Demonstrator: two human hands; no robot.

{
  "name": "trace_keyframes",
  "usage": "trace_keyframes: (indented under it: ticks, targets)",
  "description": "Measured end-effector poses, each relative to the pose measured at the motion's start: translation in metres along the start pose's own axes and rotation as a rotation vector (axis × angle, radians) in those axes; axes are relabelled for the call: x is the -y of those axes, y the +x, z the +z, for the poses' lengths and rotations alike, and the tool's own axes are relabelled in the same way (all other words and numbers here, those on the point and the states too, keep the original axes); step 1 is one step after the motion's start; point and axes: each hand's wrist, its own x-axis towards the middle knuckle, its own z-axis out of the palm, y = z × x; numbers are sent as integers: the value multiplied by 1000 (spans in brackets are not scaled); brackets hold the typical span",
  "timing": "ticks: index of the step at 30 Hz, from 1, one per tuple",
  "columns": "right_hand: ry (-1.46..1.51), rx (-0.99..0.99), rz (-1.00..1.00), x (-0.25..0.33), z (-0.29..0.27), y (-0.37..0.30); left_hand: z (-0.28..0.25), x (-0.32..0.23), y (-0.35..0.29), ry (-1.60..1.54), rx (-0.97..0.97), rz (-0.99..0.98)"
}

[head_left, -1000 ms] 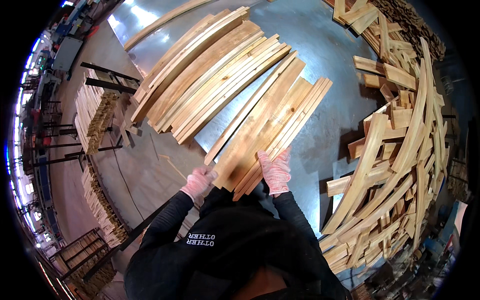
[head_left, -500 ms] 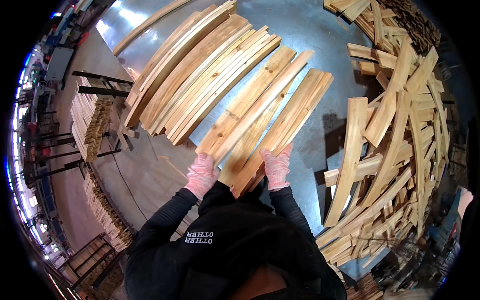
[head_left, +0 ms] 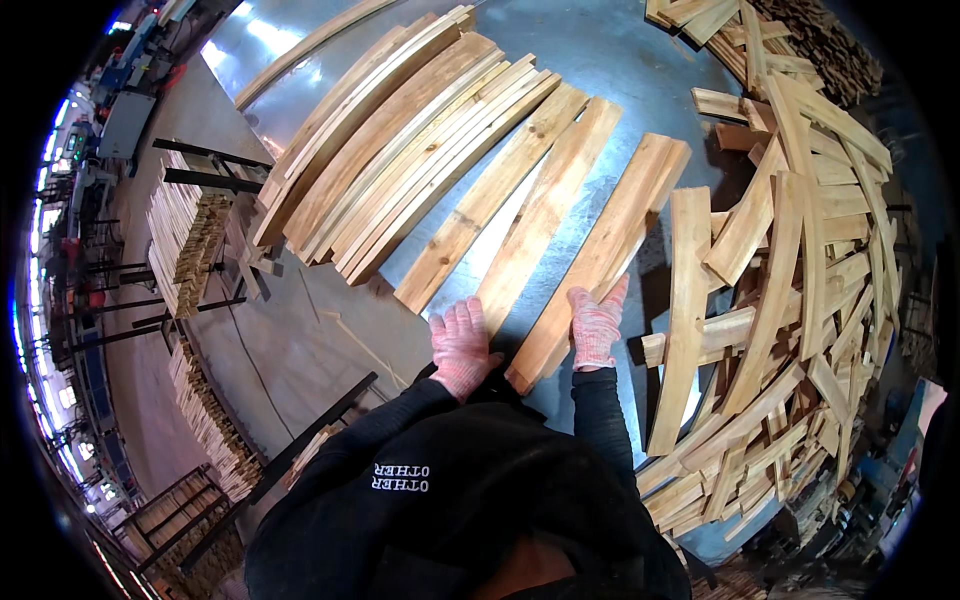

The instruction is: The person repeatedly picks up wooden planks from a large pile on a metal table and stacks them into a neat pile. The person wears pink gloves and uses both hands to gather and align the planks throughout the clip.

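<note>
Both my hands wear pink-and-white knitted gloves. My left hand (head_left: 462,348) is at the near end of a flat pale wooden board (head_left: 550,210), its fingers stretched out and its thumb apart. Left of that board lies another knotty board (head_left: 490,200), with a narrow wedge of table between them. My right hand (head_left: 596,325) grips the right side of a thick wooden plank (head_left: 605,255), which seems to be several boards stacked together. The thumb rests near its top face, and the fingers under or behind it are partly hidden.
Several boards stand on edge in a tight row (head_left: 400,150) at the far left of the metal table (head_left: 590,60). A jumbled heap of curved boards (head_left: 790,260) covers the right side. Stacked wood (head_left: 190,240) sits on black racks beyond the table's left edge.
The board at my left hand was tilted on edge and now lies flat. My left hand has shifted right. My right hand and its plank have moved right, widening the gap.
</note>
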Motion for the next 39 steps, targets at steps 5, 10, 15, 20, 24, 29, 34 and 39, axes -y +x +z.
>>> trace_keyframes:
  ticks: [5,10,15,20,24,29,34,39]
  targets:
    - [-209,1,-2,15,-4,-3,-21,-9,20,-439,192,-5]
    - [-106,54,-74,38,5,-30,-42,-18,6,-528,414,275]
    - [-494,-24,-131,42,22,-22,-63,27,93,58,-240,153]
    - [-576,34,-78,63,32,-34,-56,62,123,-9,28,-22]
    - [-752,-41,-251,89,22,-42,-128,39,76,-793,146,136]
    - [253,347,-58,125,65,-46,-129,26,33,-835,127,295]
    - [499,617,27,163,45,-6,-201,158,143,301,-613,-209]
    - [-231,353,-476,212,30,68,-209,215,164,254,-124,-156]
